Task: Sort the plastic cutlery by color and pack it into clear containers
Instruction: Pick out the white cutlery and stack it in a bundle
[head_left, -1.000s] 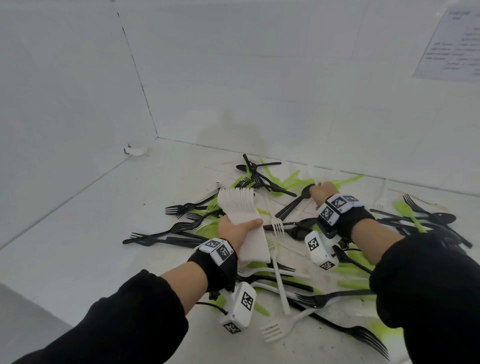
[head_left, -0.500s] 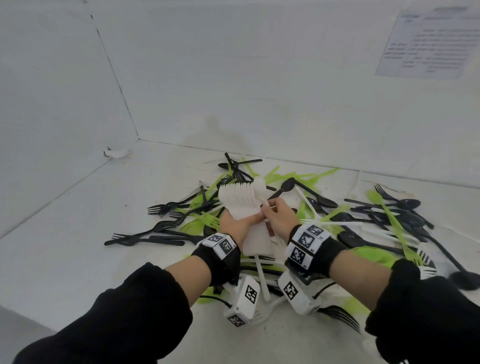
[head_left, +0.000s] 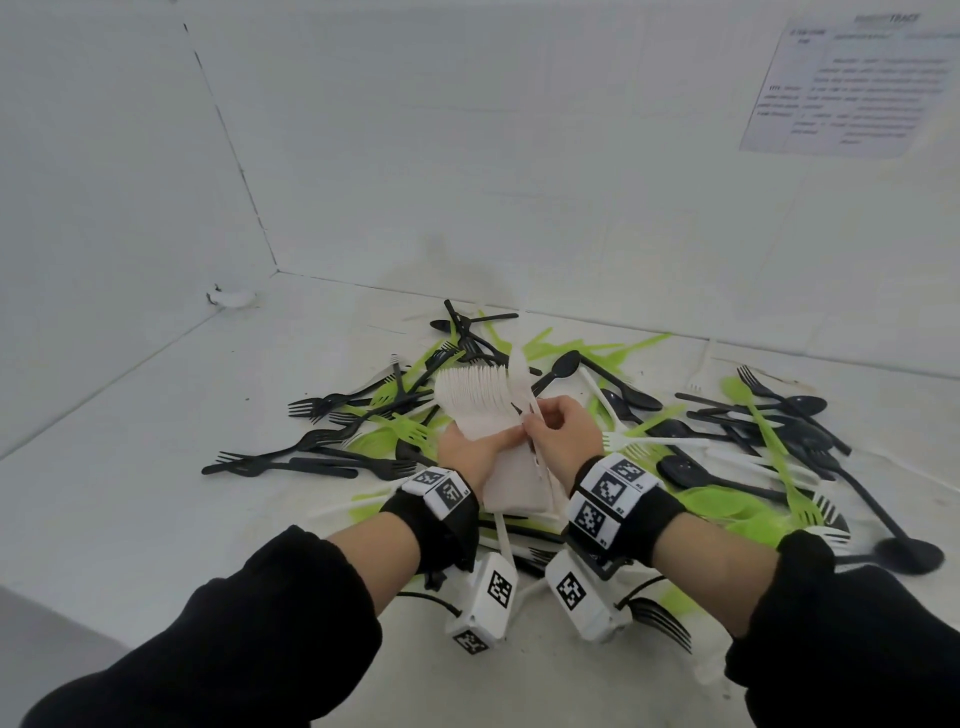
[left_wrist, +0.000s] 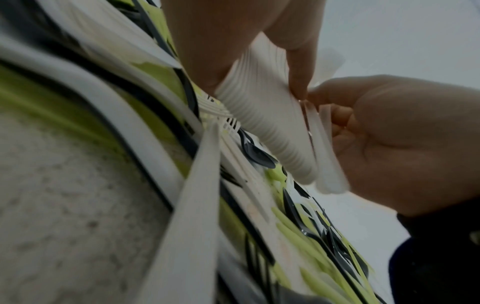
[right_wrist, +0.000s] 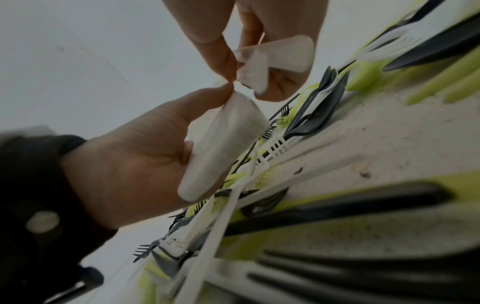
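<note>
Wrist-only: stacked white handles (left_wrist: 270, 131) ridged

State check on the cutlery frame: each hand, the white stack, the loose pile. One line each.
left hand: grips the white fork stack, held above the pile.
right hand: fingers pinch white cutlery against the stack's right side.
white fork stack: nested, tines pointing away, off the surface.
loose pile: black, green and white pieces still mixed, unsorted.
clear containers: none in view.
</note>
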